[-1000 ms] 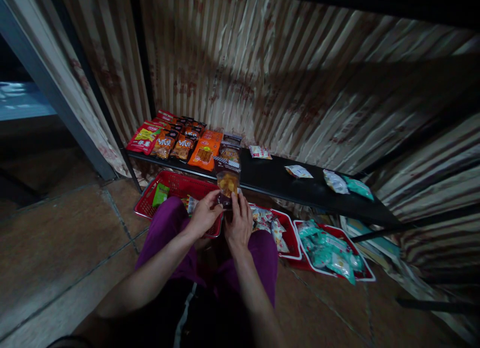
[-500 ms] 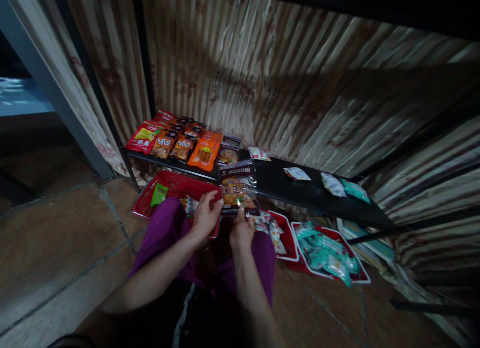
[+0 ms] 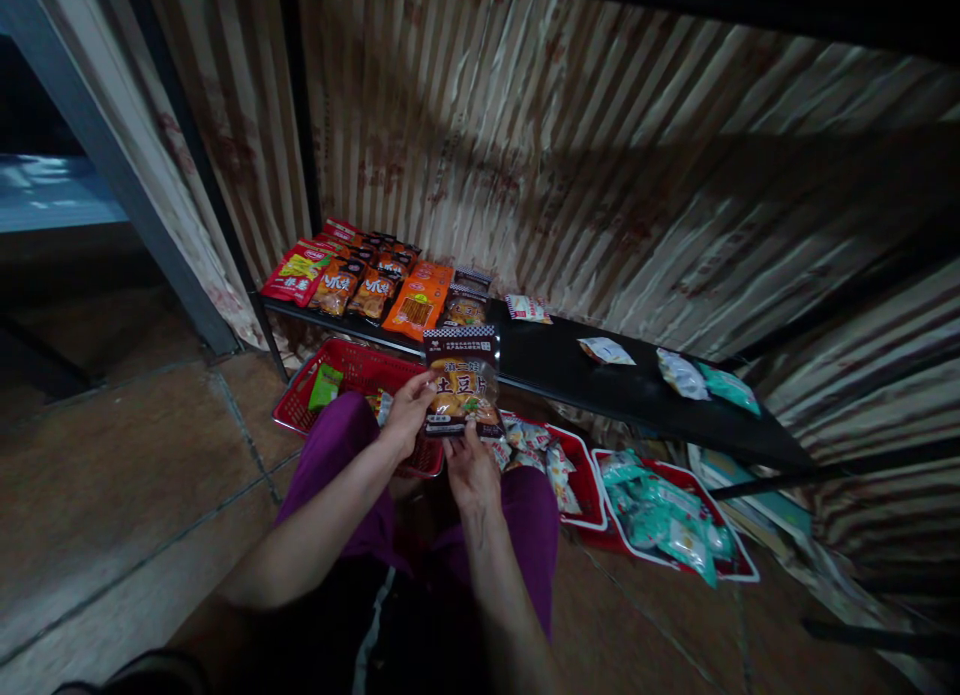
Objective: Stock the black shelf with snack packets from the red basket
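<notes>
Between my hands is a dark brown bag of potato chips (image 3: pixel 463 383) with a clear window, its printed front facing me. My left hand (image 3: pixel 407 410) pinches its left edge. From below, my right hand (image 3: pixel 474 467) grips the lower edge, thumb on the front and fingers behind. The bag is held just in front of the black shelf (image 3: pixel 540 360). Similar brown bags (image 3: pixel 466 307) stand on that shelf, next to an orange snack bag (image 3: pixel 418 300). Farther left are orange-and-black packets (image 3: pixel 336 285) and red bags (image 3: pixel 296 273).
White packets (image 3: pixel 606 351) and a teal packet (image 3: pixel 727 387) lie along the shelf's right part. Below stand a red basket (image 3: pixel 300 390) on the left, one with white packets (image 3: pixel 561 475), and one with teal packets (image 3: pixel 667 520). A striped curtain (image 3: pixel 465 145) hangs behind.
The bag has come slightly left and more upright, its front now turned squarely to me. Both hands still hold it. The whole view has shifted a little.
</notes>
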Demonstrator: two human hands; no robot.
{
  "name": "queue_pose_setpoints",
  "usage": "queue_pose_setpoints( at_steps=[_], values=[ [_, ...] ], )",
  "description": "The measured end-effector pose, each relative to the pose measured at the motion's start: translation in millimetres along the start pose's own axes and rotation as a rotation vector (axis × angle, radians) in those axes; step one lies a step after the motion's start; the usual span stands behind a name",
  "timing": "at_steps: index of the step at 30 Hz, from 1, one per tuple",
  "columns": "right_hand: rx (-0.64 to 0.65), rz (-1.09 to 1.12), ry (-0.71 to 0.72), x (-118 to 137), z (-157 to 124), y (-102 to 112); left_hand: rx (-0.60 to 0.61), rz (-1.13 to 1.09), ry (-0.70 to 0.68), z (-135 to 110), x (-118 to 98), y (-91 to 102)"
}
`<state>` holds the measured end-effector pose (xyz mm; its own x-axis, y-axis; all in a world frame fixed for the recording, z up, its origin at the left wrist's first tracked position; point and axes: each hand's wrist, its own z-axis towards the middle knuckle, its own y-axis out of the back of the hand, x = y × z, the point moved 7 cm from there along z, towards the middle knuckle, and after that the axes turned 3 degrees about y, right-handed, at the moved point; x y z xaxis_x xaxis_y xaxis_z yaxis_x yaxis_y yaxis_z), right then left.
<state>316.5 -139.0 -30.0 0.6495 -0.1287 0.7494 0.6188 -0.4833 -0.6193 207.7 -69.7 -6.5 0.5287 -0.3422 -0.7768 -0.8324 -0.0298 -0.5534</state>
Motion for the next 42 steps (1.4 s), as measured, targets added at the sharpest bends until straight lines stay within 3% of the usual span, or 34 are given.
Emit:
queue_pose_setpoints(
  at_steps=[6,11,23,30,42],
  values=[
    [-0.043,0.07,-0.115,-12,0,8,-0.097,-0.012,-0.036,7,3,11.5],
    [-0.009,0.08,-0.153,-18,0,11,-0.101,-0.009,-0.066,13,1,12.2],
    [0.03,-0.069,-0.024,9,13,27,-0.087,0.148,-0.118,8,-1,24.8],
    [-0.164,-0.134,-0.019,5,18,46,-0.055,0.19,-0.088,3,5,19.8],
    [-0.227,-0.332,0.065,-10,33,85,-0.12,0.442,-0.132,9,28,39.2]
  ],
)
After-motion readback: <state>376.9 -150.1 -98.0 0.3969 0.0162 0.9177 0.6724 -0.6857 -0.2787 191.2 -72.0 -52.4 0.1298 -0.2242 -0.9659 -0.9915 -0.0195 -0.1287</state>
